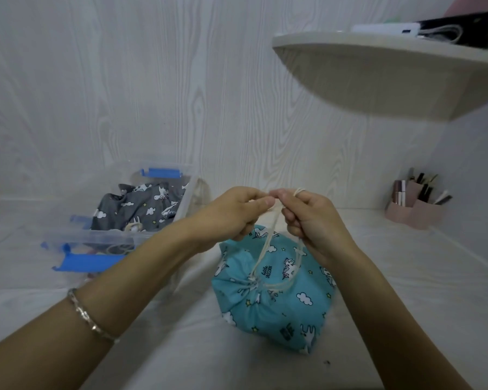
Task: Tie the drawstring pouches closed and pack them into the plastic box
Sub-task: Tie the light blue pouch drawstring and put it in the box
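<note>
Head view, centre of frame: the left hand (234, 212) and right hand (313, 220) meet, fingertips almost touching, above a turquoise pouch (279, 305) printed with unicorns and clouds. The pouch lies on the pale table (406, 291) at lower centre, its mouth gathered shut into pleats. A cream drawstring (266, 246) rises from the gathered mouth to both hands. The left thumb and forefinger are pressed together, pinching the cord, and the other fingers are curled under. The right hand's fingers are curled round the cord, with a turn of it lying over the forefinger; whether a knot is formed cannot be told. A metal bracelet (88, 316) circles the left wrist at lower left.

Left of centre, the clear plastic box (102, 236) with blue latches (88, 261) stands open on the table, apart from the turquoise pouch. A grey pouch (141, 206) of the same print lies inside it.

Upper right: a rounded shelf (378, 74) projects from the wall. Right edge: a pink organiser (414, 209) holds cosmetics.
</note>
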`<state>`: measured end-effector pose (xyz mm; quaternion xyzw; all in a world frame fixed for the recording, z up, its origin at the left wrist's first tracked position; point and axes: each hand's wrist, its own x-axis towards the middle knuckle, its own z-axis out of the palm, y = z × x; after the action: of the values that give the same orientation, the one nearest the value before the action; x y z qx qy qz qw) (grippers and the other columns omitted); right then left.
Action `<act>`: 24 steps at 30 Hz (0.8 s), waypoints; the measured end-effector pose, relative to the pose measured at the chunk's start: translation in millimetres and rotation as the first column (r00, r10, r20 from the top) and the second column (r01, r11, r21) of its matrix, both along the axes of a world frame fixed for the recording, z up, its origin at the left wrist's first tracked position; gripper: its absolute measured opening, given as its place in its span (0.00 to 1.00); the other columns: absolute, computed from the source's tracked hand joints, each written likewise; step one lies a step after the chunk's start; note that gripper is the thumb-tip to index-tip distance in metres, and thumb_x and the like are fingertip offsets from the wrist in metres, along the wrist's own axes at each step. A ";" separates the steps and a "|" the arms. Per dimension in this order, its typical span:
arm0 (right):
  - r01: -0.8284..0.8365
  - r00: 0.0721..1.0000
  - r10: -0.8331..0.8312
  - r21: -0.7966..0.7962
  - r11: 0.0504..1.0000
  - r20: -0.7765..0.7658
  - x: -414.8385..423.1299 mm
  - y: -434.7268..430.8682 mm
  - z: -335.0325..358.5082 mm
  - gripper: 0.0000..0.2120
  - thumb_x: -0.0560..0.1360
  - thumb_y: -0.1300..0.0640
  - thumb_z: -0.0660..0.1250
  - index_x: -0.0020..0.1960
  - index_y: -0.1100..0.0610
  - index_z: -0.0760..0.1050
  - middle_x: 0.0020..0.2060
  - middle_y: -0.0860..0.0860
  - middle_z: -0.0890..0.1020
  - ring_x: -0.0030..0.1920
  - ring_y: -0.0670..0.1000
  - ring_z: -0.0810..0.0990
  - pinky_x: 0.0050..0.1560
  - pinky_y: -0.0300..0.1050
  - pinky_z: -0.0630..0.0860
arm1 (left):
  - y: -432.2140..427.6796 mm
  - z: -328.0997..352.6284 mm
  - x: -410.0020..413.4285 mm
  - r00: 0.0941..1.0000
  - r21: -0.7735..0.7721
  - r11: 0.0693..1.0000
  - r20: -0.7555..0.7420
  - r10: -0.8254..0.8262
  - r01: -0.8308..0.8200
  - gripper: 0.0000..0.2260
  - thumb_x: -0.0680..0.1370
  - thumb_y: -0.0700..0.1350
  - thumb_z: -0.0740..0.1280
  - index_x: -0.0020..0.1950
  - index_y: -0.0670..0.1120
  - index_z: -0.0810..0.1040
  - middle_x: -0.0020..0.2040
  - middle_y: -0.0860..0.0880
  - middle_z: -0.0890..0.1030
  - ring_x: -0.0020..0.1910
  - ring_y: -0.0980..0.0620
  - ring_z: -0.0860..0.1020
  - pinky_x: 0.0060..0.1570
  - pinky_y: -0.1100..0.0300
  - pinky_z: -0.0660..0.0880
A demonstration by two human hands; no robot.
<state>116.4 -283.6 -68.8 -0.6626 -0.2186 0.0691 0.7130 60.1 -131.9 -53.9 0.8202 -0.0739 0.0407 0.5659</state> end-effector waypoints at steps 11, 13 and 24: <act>-0.165 0.986 0.163 -0.393 0.905 -0.037 6.6 -24.9 3.1 0.05 0.76 0.61 0.67 0.46 0.58 0.71 0.28 0.50 0.74 0.25 0.45 0.66 0.25 0.38 0.59 | 8.1 -8.0 1.5 0.986 -0.100 0.985 -0.105 0.127 -0.137 0.13 0.81 0.47 0.60 0.38 0.46 0.74 0.24 0.55 0.63 0.21 0.58 0.60 0.19 0.68 0.57; -0.006 0.993 0.055 -0.412 0.911 0.107 7.0 -22.6 -6.5 0.07 0.75 0.67 0.66 0.47 0.57 0.71 0.31 0.51 0.75 0.26 0.47 0.68 0.25 0.38 0.62 | 8.6 -4.4 -0.6 0.982 -0.091 0.987 -0.147 0.121 -0.135 0.14 0.82 0.48 0.60 0.37 0.46 0.73 0.24 0.55 0.63 0.20 0.59 0.60 0.19 0.68 0.56; -0.380 0.925 0.379 -0.099 0.920 -0.020 2.3 -5.6 -26.8 0.04 0.76 0.69 0.64 0.50 0.67 0.75 0.40 0.53 0.83 0.28 0.47 0.78 0.33 0.37 0.76 | -0.4 -6.0 -3.0 0.988 0.152 0.980 -0.072 0.137 -0.125 0.18 0.81 0.49 0.61 0.32 0.46 0.73 0.24 0.53 0.66 0.22 0.56 0.61 0.23 0.64 0.58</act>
<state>118.8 -289.2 -95.6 -0.6430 -0.3388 0.2171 0.6516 57.1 -132.2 -59.9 0.8638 0.0008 0.0386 0.5023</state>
